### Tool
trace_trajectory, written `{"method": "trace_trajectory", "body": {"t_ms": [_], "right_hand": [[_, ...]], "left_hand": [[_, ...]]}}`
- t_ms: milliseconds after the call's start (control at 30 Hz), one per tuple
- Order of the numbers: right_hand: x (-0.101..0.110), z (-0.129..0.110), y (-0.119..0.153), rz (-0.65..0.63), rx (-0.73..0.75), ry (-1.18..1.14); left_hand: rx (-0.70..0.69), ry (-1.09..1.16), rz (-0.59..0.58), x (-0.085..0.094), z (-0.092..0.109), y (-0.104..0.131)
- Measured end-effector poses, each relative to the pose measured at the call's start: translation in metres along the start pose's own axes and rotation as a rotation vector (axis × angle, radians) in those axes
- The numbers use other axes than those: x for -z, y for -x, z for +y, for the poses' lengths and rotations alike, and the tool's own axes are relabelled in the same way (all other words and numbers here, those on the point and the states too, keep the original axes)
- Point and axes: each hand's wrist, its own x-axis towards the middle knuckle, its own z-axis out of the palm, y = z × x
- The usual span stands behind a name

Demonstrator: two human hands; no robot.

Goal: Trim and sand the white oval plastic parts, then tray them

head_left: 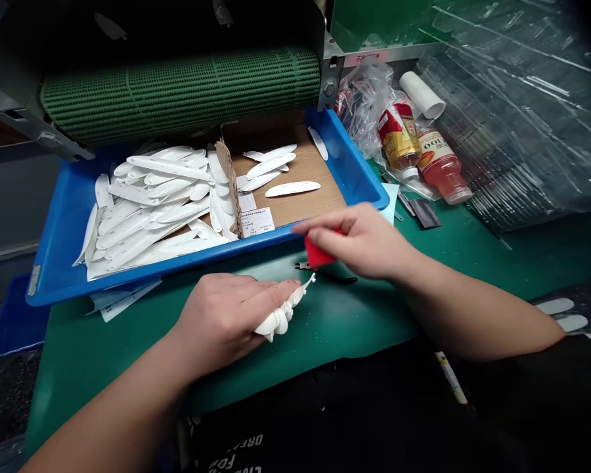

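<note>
My left hand [229, 312] is closed round a bunch of long white plastic pieces [278, 318], whose rounded ends stick out past the thumb. To its upper right, my right hand [357, 243] grips a small flat red piece [320, 252], with the index finger stretched out towards the tray edge. What kind of thing the red piece is, I cannot tell. Nippers [304, 266] lie on the green table beneath the right hand, partly hidden by it. More white plastic pieces [162, 197] are heaped in the left part of the blue tray [177, 268], and several lie in its right part.
A cardboard divider [229, 187] splits the tray. Behind it is a green conveyor belt [182, 92]. At the right are a drink bottle [443, 164], a red-and-gold bottle [400, 136], a white roll [422, 95] and stacked clear plastic trays [522, 125].
</note>
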Motion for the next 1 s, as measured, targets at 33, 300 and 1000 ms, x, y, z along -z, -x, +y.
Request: {"method": "trace_trajectory", "body": {"t_ms": [33,300,1000], "right_hand": [[-0.001,-0.001,0.000,0.075,0.016,0.003],[-0.001,-0.005,0.002,0.104,0.029,0.116],[0.008,-0.012,0.009,0.033,-0.010,0.319]], "left_hand": [[-0.007,-0.019,0.001,0.001,0.001,0.000],[-0.083,-0.087,0.069,0.002,0.003,-0.004],[-0.044,-0.111,-0.055,-0.003,0.005,-0.004]]}}
